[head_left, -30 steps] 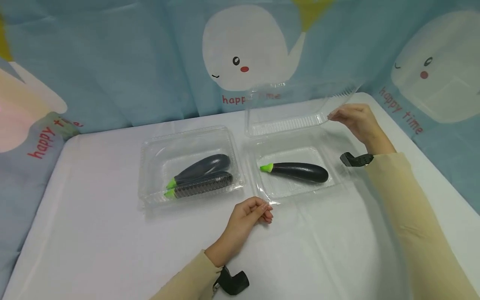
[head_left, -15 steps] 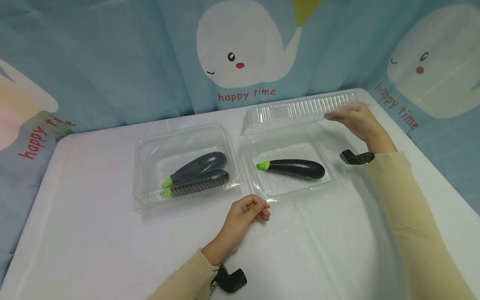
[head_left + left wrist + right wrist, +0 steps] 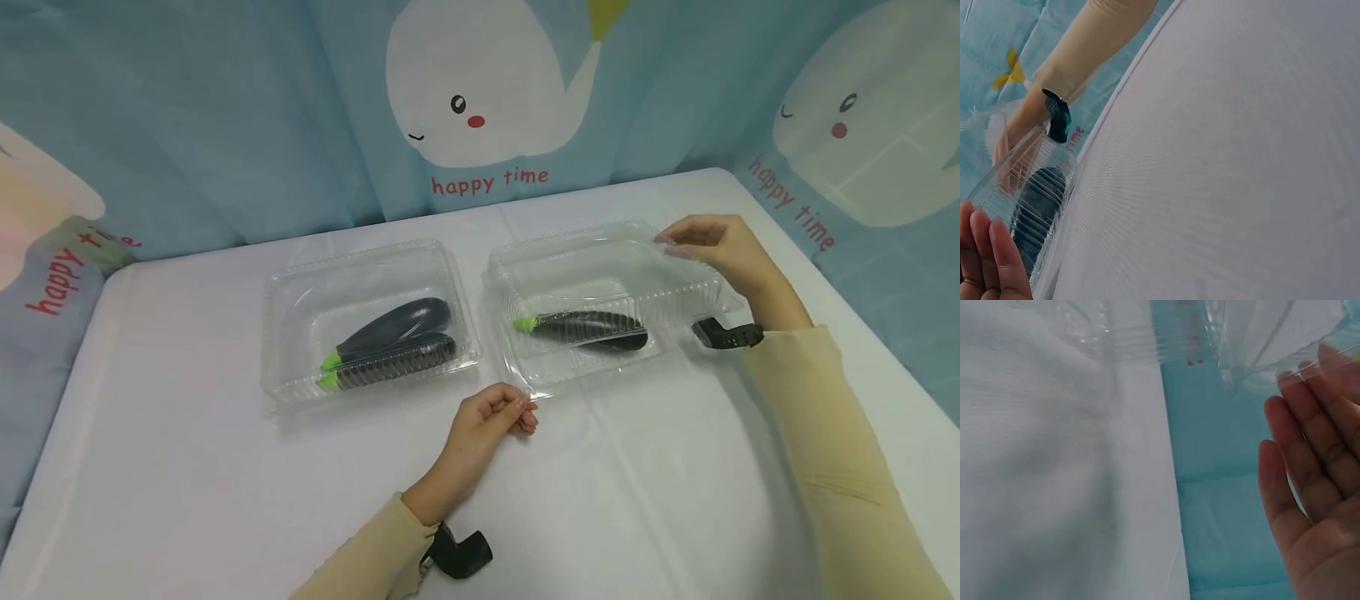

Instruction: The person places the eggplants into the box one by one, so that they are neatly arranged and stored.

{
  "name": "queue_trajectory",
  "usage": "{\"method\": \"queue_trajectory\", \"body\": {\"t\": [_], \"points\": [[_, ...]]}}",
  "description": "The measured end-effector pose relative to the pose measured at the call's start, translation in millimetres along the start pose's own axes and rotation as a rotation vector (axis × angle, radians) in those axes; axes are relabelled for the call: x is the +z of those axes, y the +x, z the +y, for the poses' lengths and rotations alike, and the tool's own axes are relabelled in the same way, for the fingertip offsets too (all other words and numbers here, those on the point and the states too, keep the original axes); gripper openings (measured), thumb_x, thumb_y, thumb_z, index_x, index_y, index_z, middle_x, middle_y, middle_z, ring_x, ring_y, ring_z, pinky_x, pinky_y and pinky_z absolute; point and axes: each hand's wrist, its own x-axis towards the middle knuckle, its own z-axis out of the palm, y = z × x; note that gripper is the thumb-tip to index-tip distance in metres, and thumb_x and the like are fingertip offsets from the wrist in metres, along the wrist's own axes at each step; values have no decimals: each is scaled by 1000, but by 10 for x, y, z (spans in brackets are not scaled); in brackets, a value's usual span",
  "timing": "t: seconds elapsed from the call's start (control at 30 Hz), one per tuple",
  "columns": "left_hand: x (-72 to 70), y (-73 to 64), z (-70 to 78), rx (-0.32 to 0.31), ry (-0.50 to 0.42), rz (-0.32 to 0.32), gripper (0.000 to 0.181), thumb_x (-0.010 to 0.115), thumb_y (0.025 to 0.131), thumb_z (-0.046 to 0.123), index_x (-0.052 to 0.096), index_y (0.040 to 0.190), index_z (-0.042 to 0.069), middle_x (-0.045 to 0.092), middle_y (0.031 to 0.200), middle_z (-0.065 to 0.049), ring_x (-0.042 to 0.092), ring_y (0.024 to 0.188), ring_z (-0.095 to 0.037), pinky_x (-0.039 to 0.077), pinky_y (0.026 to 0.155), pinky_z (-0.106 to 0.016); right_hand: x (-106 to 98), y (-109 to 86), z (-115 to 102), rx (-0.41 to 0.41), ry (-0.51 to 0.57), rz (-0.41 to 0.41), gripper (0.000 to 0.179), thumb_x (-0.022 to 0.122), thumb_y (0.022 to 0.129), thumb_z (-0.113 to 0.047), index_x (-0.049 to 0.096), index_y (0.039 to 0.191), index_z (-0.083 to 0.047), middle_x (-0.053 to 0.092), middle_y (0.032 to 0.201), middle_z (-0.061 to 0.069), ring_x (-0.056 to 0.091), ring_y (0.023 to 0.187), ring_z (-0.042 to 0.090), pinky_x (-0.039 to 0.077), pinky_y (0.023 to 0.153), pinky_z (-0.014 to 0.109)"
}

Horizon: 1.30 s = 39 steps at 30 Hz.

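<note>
A clear plastic clamshell box point(image 3: 517, 367) lies at center right with one dark eggplant point(image 3: 626, 340) with a green stem in it. Its ribbed lid point(image 3: 675, 296) is tilted over the base and covers part of the eggplant in the head view. My right hand point(image 3: 712, 242) pinches the lid near its right back side; in the right wrist view those fingers point(image 3: 1313, 422) reach the lid's thin edge. My left hand point(image 3: 487, 417) pinches the box's front left corner, thumb against the index finger. The left wrist view shows only some left fingers point(image 3: 991, 250), beside the box wall.
A second clear box point(image 3: 300, 292), lid down, stands to the left with two eggplants point(image 3: 397, 329) inside. The white-covered table point(image 3: 187, 483) meets a blue printed curtain point(image 3: 225, 125) along its back and right sides.
The lid has swung from standing up behind the base forward and down over the eggplant. My right hand turned with it; the left hand kept its place at the front corner.
</note>
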Motion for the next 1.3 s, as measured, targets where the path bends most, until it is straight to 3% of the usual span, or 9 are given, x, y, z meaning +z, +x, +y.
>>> {"method": "queue_trajectory", "body": {"t": [0.1, 0.17, 0.43, 0.63, 0.83, 1.03, 1.17, 1.3], "points": [[6, 0, 1, 8, 9, 1, 15, 50, 95, -1, 56, 97, -15, 62, 91, -29, 63, 78, -11, 54, 76, -30, 15, -72, -3, 23, -159, 14, 18, 63, 87, 3, 70, 102, -2, 68, 97, -9, 63, 90, 5, 48, 75, 14], [10, 6, 6, 15, 15, 4, 14, 49, 95, -2, 56, 97, -15, 62, 90, -28, 63, 78, -11, 55, 76, -30, 28, -109, 0, 27, -208, 14, 20, 63, 88, 2, 70, 105, -4, 67, 100, -9, 62, 93, 4, 47, 77, 13], [-12, 23, 42, 41, 24, 6, 18, 47, 96, 1, 54, 93, -15, 61, 92, -30, 63, 79, -12, 54, 76, -31, 125, -196, 34, -34, -261, 30, 28, 63, 87, 4, 63, 115, 4, 65, 112, -1, 60, 101, 6, 46, 84, 14], [-6, 31, 63, 54, 50, -56, 36, 40, 99, 14, 57, 97, -18, 62, 91, -28, 63, 79, -15, 53, 77, -32, 175, -256, 54, -27, -310, 71, 28, 64, 87, 3, 62, 114, 8, 65, 111, -8, 58, 102, 1, 44, 86, 13], [44, 52, 104, 48, 132, -24, 29, 47, 98, 11, 62, 95, -14, 65, 82, -22, 64, 75, -22, 54, 74, -32, 191, -282, 56, -33, -344, 87, 28, 64, 87, 3, 62, 115, 8, 63, 111, -12, 57, 101, -1, 44, 87, 13], [58, 85, 177, -20, 101, 0, 27, 47, 96, 8, 61, 90, -15, 66, 76, -14, 63, 70, -15, 54, 71, -30, 225, -260, 36, -46, -373, 108, 28, 64, 87, 3, 63, 114, 7, 64, 112, -7, 57, 99, -2, 43, 87, 13], [81, 103, 199, -104, 57, 33, 30, 47, 96, 10, 61, 88, -15, 62, 69, -2, 59, 64, -11, 50, 64, -23, 220, -292, 27, -94, -450, 54, 31, 63, 88, 2, 61, 119, 4, 62, 120, 7, 52, 104, -8, 41, 89, 13], [101, 115, 186, -127, 61, 58, 30, 47, 96, 11, 61, 86, -14, 59, 64, 1, 55, 60, -9, 46, 60, -21, 208, -344, 26, -163, -473, 4, 36, 62, 87, 6, 58, 123, 5, 58, 125, 14, 46, 111, -9, 40, 92, 13]]}}
